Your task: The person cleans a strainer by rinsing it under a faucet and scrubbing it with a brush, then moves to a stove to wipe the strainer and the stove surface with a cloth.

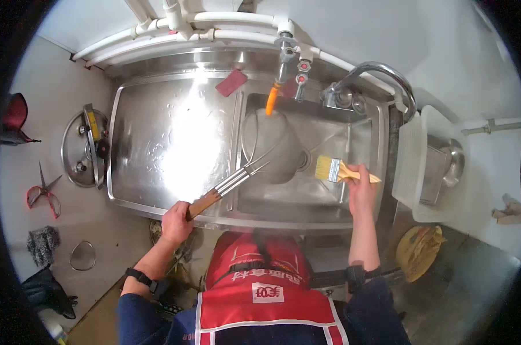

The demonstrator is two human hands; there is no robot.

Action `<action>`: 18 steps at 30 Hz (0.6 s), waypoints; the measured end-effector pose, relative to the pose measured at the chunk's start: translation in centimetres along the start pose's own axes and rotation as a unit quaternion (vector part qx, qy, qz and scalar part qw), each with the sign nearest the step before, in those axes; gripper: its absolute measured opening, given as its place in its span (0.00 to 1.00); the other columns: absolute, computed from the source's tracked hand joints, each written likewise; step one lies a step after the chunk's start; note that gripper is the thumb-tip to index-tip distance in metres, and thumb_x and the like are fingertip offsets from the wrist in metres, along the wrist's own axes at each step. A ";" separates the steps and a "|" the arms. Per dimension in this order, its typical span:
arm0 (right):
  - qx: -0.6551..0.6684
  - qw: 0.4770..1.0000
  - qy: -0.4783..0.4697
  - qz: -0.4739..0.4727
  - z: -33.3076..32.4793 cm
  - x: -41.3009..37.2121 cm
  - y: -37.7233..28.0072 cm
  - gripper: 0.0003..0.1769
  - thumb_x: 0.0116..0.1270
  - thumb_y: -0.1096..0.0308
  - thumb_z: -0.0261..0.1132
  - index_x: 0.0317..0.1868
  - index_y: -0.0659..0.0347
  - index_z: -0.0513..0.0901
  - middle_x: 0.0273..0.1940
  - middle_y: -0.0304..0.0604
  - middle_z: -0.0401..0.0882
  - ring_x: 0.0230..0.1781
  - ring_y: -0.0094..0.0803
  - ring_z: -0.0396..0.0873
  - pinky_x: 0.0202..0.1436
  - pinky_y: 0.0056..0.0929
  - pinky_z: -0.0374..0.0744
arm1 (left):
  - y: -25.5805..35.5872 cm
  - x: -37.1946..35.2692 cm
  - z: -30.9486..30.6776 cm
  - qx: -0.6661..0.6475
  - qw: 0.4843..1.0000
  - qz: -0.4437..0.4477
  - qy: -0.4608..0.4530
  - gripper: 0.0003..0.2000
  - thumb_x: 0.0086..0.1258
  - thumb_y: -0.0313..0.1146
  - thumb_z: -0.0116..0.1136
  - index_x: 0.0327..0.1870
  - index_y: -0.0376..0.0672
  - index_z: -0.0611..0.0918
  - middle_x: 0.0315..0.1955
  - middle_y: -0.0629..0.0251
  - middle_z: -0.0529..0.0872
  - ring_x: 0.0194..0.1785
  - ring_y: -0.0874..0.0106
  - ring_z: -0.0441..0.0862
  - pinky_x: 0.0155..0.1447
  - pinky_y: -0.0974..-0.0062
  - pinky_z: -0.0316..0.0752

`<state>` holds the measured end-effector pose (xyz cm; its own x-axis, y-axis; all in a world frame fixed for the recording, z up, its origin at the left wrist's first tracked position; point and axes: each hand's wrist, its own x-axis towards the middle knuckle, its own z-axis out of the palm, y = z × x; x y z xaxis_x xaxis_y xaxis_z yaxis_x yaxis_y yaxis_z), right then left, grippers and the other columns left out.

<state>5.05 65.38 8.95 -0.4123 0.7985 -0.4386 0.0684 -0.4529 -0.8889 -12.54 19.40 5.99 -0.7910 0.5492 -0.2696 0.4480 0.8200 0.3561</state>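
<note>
My left hand [176, 221] grips the wooden handle of a large wire strainer ladle [270, 146]; its metal shaft crosses the sink's divider and its round mesh head hangs in the right basin. My right hand [360, 190] holds a flat wooden-handled brush [331, 169], with its pale bristles pointing left toward the strainer head. A small gap separates brush and strainer. Both hands are over the stainless steel sink [174, 201].
A tap with an orange hose [272, 99] hangs above the basin, beside a curved faucet [381, 72]. A red cloth [231, 82] lies on the sink's rim. A pot lid [83, 146], scissors [43, 192] and steel wool [42, 244] hang left. A white plastic bin [427, 167] stands right.
</note>
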 end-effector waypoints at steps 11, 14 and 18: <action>0.030 0.999 -0.013 -0.023 -2.3 -4.5 0.1 0.14 0.78 0.60 0.59 0.41 0.63 0.82 0.46 0.46 0.83 0.46 0.31 0.81 0.46 0.30 0.80 | 0.4 -0.8 2.3 -0.007 0.998 -0.056 0.026 0.11 0.57 0.27 0.62 0.42 0.44 0.78 0.38 0.57 0.82 0.43 0.51 0.82 0.45 0.54 0.77; 0.034 0.999 -0.001 -0.022 -3.1 -5.5 0.0 0.14 0.78 0.60 0.58 0.41 0.63 0.82 0.46 0.45 0.83 0.47 0.31 0.81 0.46 0.31 0.80 | 0.6 -1.8 2.5 -0.013 0.997 -0.072 0.027 0.12 0.57 0.27 0.63 0.42 0.44 0.78 0.39 0.56 0.83 0.44 0.50 0.82 0.46 0.54 0.76; 0.020 0.999 0.010 -0.035 -4.0 -6.6 0.0 0.14 0.77 0.60 0.59 0.41 0.63 0.82 0.46 0.45 0.83 0.47 0.31 0.81 0.47 0.31 0.80 | -0.4 -3.7 3.5 -0.027 0.995 -0.089 0.036 0.14 0.56 0.29 0.66 0.44 0.43 0.78 0.40 0.55 0.83 0.46 0.49 0.81 0.47 0.54 0.76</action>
<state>11.42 61.67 11.37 -0.3969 0.8359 -0.3790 0.0031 -0.4117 -0.9113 -8.34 17.65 3.75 -0.8839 0.3825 -0.2692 0.2778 0.8923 0.3559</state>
